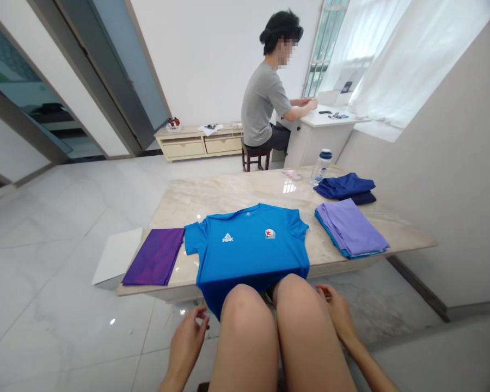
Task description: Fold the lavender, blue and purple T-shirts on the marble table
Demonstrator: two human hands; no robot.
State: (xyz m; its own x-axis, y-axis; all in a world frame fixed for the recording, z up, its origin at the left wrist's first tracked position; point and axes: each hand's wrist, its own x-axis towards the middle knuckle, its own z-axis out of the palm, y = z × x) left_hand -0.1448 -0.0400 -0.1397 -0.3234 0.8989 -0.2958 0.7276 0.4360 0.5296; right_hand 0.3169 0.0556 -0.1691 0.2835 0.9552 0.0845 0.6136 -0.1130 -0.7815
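Presently, the blue shirt (249, 250) is lying spread on the table (204, 190), its lower part draping over the near edge. Our left hand (189, 333) and right hand (338, 311) are hanging half-curled, seemingly empty. We're judging this the laying-out step; folding calls for grasping the lower end.

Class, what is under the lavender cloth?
Blue fabric shows beneath the lavender cloth along its left and near edges. Everything else underneath, including that patch of table, is covered.
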